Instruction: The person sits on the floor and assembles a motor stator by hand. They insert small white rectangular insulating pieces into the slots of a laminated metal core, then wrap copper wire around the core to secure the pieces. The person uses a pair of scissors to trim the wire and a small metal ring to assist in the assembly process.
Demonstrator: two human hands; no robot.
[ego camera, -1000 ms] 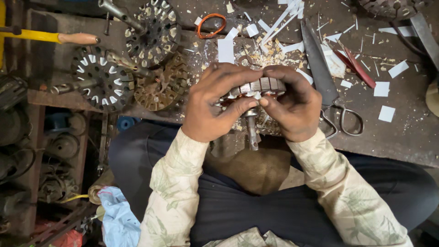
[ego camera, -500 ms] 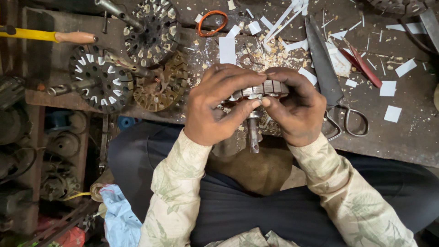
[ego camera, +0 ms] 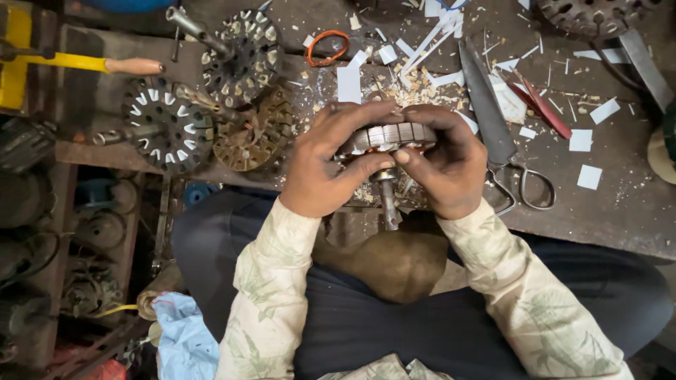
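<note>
We are gripping the rotor (ego camera: 391, 137) between our left hand (ego camera: 325, 165) and right hand (ego camera: 451, 165), fingers curled tight around its rim, its shaft (ego camera: 388, 200) pointing toward us, scissors (ego camera: 496, 134) lying just right of the rotor.

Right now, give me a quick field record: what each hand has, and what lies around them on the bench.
left hand: grips the slotted motor core from its left side
right hand: grips the same core from the right
core shaft: points toward the person
scissors: on the bench, right of the hands
other cores: lying to the left
paper slips: scattered on the bench
</note>
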